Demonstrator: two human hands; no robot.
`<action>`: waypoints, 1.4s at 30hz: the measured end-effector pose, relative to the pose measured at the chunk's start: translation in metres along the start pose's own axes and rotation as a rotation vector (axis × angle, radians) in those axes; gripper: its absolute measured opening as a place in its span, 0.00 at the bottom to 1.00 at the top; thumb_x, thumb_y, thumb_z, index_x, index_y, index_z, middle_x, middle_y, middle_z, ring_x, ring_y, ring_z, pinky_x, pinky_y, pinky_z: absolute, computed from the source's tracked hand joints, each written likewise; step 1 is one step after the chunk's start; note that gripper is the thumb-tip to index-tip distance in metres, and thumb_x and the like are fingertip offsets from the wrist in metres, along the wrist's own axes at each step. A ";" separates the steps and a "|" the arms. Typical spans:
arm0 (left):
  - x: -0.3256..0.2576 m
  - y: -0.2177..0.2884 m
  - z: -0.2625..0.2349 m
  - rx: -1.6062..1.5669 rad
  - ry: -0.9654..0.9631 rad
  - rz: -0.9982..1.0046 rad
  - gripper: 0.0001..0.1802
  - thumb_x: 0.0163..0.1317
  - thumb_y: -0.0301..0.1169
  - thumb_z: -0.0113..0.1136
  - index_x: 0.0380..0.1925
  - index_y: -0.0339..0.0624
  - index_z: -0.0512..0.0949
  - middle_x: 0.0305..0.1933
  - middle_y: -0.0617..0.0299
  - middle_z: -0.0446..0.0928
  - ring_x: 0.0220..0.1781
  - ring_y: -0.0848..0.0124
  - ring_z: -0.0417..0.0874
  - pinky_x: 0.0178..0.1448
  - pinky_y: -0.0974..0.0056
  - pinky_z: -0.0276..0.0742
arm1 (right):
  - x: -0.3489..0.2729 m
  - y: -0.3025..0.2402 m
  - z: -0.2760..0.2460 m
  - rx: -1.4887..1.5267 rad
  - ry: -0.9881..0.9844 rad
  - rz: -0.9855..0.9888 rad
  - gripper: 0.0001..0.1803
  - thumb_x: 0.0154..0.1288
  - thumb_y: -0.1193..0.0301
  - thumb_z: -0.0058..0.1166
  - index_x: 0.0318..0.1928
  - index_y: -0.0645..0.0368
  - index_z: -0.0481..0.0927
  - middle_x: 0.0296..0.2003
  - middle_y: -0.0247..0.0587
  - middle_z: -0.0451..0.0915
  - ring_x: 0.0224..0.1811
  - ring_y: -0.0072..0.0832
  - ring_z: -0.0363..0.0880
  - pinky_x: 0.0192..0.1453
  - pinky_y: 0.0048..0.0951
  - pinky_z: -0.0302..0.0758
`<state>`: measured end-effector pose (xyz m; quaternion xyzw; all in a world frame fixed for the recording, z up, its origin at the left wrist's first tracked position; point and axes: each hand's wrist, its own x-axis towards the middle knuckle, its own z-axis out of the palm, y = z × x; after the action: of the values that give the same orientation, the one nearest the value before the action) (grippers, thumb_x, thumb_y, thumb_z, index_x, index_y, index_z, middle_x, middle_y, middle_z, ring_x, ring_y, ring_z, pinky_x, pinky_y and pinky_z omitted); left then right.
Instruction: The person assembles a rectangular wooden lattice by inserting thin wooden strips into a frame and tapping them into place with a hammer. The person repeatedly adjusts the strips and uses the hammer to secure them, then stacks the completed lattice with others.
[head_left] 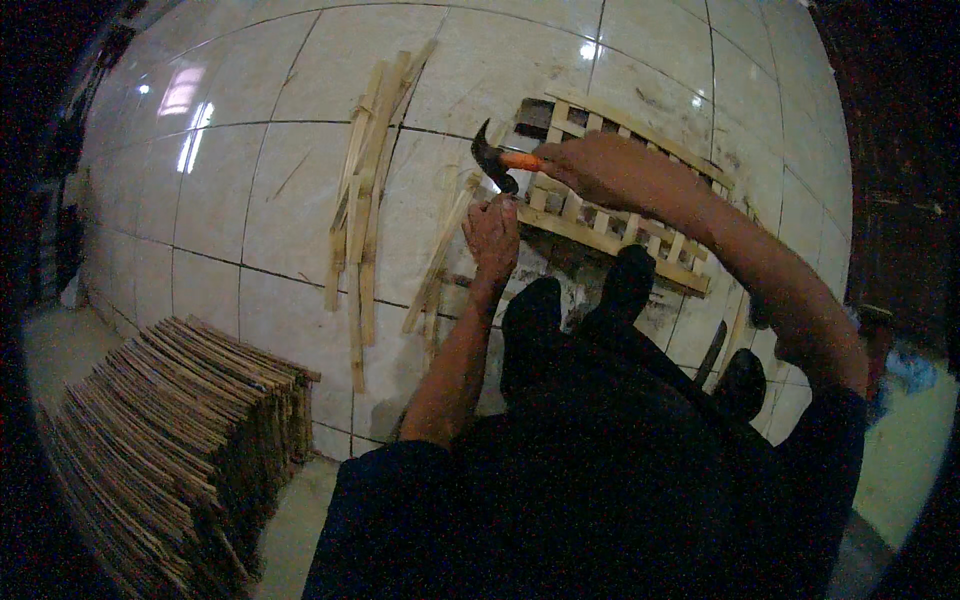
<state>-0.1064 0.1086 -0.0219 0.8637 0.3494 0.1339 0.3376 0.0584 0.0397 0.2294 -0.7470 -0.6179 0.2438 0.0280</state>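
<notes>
At lattice (610,225) edge: R hand (585,165) grips hammer (495,160); L hand (492,235) pinches strip end.

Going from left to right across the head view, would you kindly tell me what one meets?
Stack of slats → loose strips → left hand → hammer → right hand → wooden lattice.

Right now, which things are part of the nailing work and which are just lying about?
In use: hammer in right hand; wooden lattice frame; left hand steadying at the frame's edge.
Lying about: loose slats on the tiled floor; stacked slat pile.
</notes>
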 end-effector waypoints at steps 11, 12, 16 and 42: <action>-0.004 0.000 -0.001 0.031 0.081 0.067 0.20 0.69 0.43 0.42 0.51 0.46 0.76 0.45 0.52 0.72 0.50 0.57 0.69 0.57 0.52 0.60 | -0.022 -0.019 -0.003 0.000 -0.008 0.104 0.15 0.70 0.62 0.41 0.45 0.57 0.76 0.34 0.51 0.81 0.37 0.48 0.81 0.40 0.48 0.77; -0.004 0.006 -0.005 -0.015 0.092 0.046 0.20 0.69 0.43 0.42 0.52 0.46 0.76 0.45 0.52 0.72 0.50 0.57 0.69 0.57 0.52 0.60 | -0.027 -0.011 0.007 -0.059 -0.017 0.067 0.17 0.71 0.60 0.39 0.49 0.56 0.75 0.31 0.52 0.80 0.35 0.49 0.81 0.38 0.48 0.77; -0.004 0.014 -0.017 -0.106 0.088 0.037 0.20 0.69 0.43 0.42 0.52 0.48 0.77 0.44 0.53 0.73 0.50 0.57 0.68 0.57 0.53 0.60 | -0.036 -0.009 0.005 0.048 0.039 0.126 0.18 0.73 0.58 0.39 0.51 0.56 0.73 0.27 0.54 0.79 0.30 0.51 0.79 0.34 0.49 0.74; -0.001 0.006 -0.008 -0.044 0.055 0.145 0.26 0.71 0.48 0.32 0.55 0.53 0.76 0.43 0.53 0.76 0.51 0.56 0.68 0.61 0.51 0.56 | -0.100 -0.017 0.152 0.406 0.629 0.430 0.11 0.73 0.63 0.42 0.42 0.58 0.67 0.17 0.55 0.71 0.18 0.51 0.74 0.21 0.45 0.67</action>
<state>-0.1077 0.1092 -0.0118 0.8751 0.2918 0.1893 0.3364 -0.0294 -0.0892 0.1347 -0.8760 -0.3490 0.1210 0.3101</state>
